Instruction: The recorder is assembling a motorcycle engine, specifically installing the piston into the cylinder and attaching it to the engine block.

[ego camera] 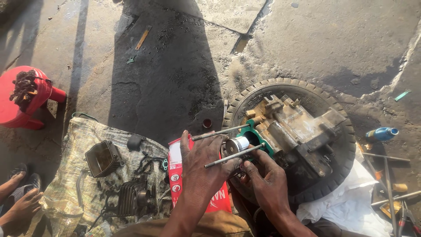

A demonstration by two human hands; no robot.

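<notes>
You kneel over a cracked, oil-stained concrete floor (175, 66) in hard sunlight. The largest thing before you is a worn tyre (337, 175) lying flat, and resting in its hollow is a grimy engine crankcase (298, 131) with a green gasket (256, 139) at its open mouth. Two long steel studs (232, 154) stick out from that mouth toward you. To your left a woven sack (74, 175) is spread on the floor, carrying a finned cylinder block (131, 197), a dark engine cover (103, 158) and small loose parts. A red carton (175, 171) lies just beside the sack, partly under your left forearm. A red plastic stool (17, 105) stands well off to the left, holding dark scraps. White cloth (351, 206) sits under the tyre's right side, with hand tools (394, 197) and a blue bottle (381, 134) nearby.

Your left hand (201, 162) lies across the nearer stud, fingers curled, the grip clenched around the piston (237, 145). The piston sits between the two studs, just in front of the gasket. Your right hand (263, 180) comes in from below, its fingertips at the underside of the piston; whether that grip is clenched or released I cannot tell.

Another person's hand (24, 204) rests at the far left edge.
</notes>
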